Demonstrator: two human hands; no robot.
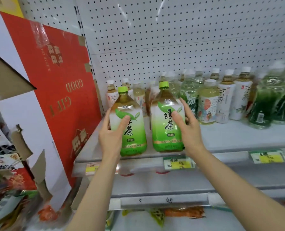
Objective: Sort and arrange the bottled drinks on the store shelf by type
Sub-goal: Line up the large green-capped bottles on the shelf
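Note:
Two large green tea bottles with light green caps stand side by side at the front left of the white shelf (238, 139). My left hand (112, 132) wraps the left green tea bottle (133, 130) from its left side, thumb across the label. My right hand (186, 124) grips the right green tea bottle (165, 119) from its right side, thumb on the label. Behind them stand several smaller white-capped tea bottles (206, 104). Clear green-labelled bottles (268, 104) stand blurred at the far right.
A red gift carton (58, 84) leans against the shelf's left end. Torn cardboard boxes and packaged goods (10, 172) crowd the left. Price tags (178, 162) line the shelf edge. A lower shelf (171, 214) holds snack packets. Perforated back panel (171, 39) rises behind.

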